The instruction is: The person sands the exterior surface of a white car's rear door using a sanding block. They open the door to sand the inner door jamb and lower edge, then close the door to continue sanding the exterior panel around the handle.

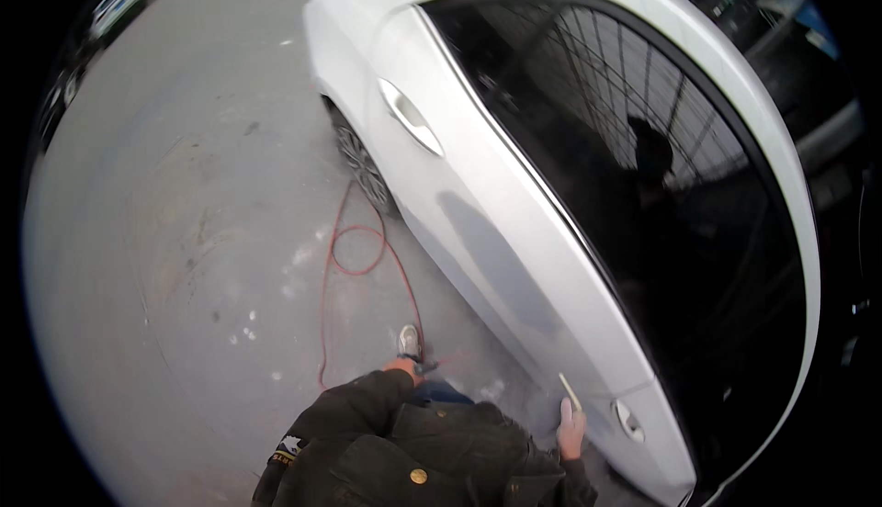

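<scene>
My left hand (404, 369) is closed around a small dark tool (426, 369) in front of my body; its kind is too blurred to tell. A red hose (401, 273) runs across the floor up to this hand, but I cannot tell whether it joins the tool. My right hand (571, 431) grips a thin, pale, flat piece (571, 391), held upright close beside the white car's door (542, 259). A dull grey patch (501, 264) spreads over the door's side. To the right of my right hand is a door handle (629, 421).
The car fills the right side, with a dark window (634, 167), another door handle (411, 117) and a wheel (360, 158). The hose loops on the grey floor (184, 231), which has pale marks. My shoe (410, 341) stands near the hose. Vehicles (119, 2) appear far left.
</scene>
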`<act>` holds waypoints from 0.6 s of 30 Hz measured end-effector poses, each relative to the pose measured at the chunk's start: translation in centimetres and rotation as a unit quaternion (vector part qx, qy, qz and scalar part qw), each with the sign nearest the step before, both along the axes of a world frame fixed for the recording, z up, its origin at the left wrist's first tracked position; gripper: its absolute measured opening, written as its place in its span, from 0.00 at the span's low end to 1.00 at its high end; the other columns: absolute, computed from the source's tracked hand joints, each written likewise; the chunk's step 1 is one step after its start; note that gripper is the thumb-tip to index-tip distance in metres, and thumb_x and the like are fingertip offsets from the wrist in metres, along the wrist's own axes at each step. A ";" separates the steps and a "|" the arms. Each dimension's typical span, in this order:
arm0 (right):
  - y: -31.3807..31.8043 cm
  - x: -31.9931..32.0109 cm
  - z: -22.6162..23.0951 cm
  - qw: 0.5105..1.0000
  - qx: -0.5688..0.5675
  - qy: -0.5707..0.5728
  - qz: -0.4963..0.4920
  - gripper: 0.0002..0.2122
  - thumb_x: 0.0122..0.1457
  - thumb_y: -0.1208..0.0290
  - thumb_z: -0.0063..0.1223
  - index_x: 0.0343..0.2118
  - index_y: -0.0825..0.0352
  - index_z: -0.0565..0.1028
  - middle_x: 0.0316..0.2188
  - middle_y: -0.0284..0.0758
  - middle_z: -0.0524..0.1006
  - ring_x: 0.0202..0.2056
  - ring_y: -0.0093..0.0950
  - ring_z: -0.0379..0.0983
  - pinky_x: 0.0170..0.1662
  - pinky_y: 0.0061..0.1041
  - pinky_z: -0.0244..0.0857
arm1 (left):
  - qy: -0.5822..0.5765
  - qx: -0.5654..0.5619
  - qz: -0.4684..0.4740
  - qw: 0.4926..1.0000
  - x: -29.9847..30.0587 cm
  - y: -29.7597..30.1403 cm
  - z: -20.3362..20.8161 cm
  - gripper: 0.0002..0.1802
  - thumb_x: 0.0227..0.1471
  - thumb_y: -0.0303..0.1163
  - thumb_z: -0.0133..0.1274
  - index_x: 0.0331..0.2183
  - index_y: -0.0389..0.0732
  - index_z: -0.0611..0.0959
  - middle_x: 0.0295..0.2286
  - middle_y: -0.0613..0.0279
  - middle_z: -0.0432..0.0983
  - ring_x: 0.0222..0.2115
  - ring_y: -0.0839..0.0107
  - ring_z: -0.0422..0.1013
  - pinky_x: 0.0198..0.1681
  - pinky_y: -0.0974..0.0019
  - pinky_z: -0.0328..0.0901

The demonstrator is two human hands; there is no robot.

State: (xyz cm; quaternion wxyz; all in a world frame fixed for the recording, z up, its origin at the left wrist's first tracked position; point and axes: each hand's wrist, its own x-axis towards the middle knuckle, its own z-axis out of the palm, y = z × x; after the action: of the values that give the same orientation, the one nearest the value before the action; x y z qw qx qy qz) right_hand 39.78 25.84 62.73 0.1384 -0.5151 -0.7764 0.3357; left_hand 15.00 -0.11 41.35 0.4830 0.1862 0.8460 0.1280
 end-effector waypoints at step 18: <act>0.8 28.7 -5.5 0.996 -0.044 0.046 -0.062 0.19 0.60 0.57 0.52 0.34 0.74 0.77 0.32 0.49 0.75 0.38 0.42 0.72 0.44 0.37 0.64 | 0.254 0.050 0.076 0.963 13.6 -5.0 1.9 0.27 0.44 0.54 0.63 0.31 0.36 0.84 0.23 0.45 0.78 0.27 0.45 0.76 0.34 0.50 0.68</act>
State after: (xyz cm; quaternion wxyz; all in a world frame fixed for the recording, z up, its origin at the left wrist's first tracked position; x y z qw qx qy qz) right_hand 68.49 26.62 57.20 0.1721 -0.5518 -0.7200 0.3840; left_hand 28.59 -5.09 43.24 0.2308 0.1720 0.9451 0.1545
